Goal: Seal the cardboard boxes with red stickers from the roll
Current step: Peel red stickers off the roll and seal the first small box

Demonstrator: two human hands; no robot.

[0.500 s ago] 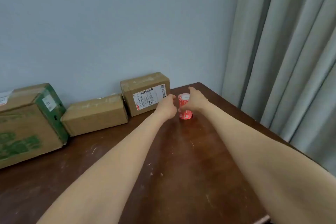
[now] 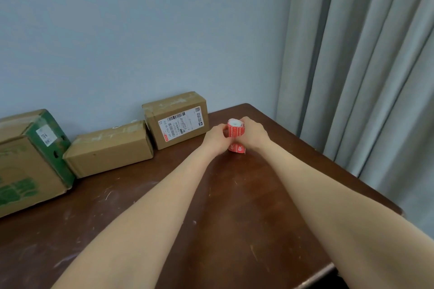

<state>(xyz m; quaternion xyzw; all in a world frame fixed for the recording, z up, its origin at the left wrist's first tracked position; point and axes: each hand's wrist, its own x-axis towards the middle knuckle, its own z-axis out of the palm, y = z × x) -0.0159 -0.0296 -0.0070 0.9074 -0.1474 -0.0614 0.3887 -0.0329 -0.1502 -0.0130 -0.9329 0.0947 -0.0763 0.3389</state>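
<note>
Pale blue wall (image 2: 141, 30) fills the background, with a grey curtain (image 2: 364, 54) hung at three o'clock. Below them a dark, scuffed wooden counter (image 2: 234, 206) is spread across the lower view. Three cardboard boxes are lined up along its far edge against the wall: a large green-printed box (image 2: 28, 171) at nine o'clock, a low plain box (image 2: 110, 150) at ten, and a labelled box (image 2: 178, 119) at eleven, each just beside the next. The roll of red stickers (image 2: 235, 132) is stood upright on the counter at about one o'clock, near the labelled box but apart from it, with its white core seen on top. No red sticker is seen on any box, so the first peel is judged to be the step in hand. For a clean peel, the roll should be steadied by one hand while a sticker's corner is lifted slowly by the other, so that nothing is torn or creased. Both bare forearms are stretched far forward and converge on the roll. The left hand (image 2: 215, 137) is curled against its nine o'clock side and the right hand (image 2: 254, 134) is wrapped round its three o'clock side. Each grip is closed on the roll, though whether a sticker's edge is already pinched cannot be told.
</note>
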